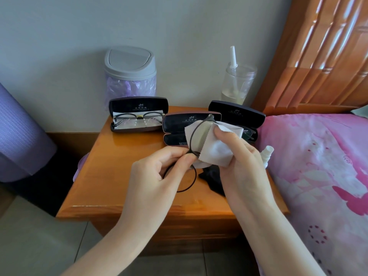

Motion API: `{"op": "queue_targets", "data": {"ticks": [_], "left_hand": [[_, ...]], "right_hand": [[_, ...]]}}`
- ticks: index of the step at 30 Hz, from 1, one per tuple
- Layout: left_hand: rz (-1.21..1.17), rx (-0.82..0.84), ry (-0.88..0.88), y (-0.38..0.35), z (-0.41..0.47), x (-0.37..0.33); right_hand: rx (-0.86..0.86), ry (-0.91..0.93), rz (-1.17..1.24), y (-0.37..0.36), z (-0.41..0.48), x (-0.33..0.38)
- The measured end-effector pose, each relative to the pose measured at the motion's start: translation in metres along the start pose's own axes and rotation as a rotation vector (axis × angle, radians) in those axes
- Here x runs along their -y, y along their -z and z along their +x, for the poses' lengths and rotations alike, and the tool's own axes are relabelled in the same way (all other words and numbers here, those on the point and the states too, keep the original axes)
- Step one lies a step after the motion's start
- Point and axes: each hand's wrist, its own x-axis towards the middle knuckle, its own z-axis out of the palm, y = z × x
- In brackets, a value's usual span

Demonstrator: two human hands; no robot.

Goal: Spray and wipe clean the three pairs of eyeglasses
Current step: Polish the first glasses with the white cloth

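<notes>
My left hand (pixel 157 172) pinches the bridge of a round dark-framed pair of eyeglasses (pixel 194 136) held upright above the nightstand. My right hand (pixel 237 156) grips a white cleaning cloth (pixel 215 145) wrapped round the upper lens, thumb pressing on the front. A second pair of glasses (pixel 137 118) lies in an open case (pixel 139 114) at the back left. A third pair (pixel 249 132) lies in the open black case (pixel 239 114) at the back right, partly hidden by the cloth. The small white spray bottle (pixel 265 155) lies at the nightstand's right edge, behind my right hand.
The wooden nightstand (pixel 119 176) also bears an empty open case (pixel 179 128) in the middle and a dark cloth (pixel 214 180) under my hands. A grey lidded bin (pixel 130 72) and a clear cup with a straw (pixel 237 82) stand at the back. A pink bed (pixel 318 176) adjoins on the right.
</notes>
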Motion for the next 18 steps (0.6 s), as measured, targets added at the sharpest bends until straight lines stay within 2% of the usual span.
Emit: {"op": "queue_targets", "data": {"ticks": [9, 18], "left_hand": [[-0.014, -0.053, 0.035, 0.008, 0.005, 0.002], [0.064, 0.023, 0.001, 0.01, 0.006, 0.002]], "right_hand": [[0.077, -0.031, -0.065, 0.004, -0.005, -0.004], [0.238, 0.004, -0.224, -0.001, -0.006, -0.007]]}}
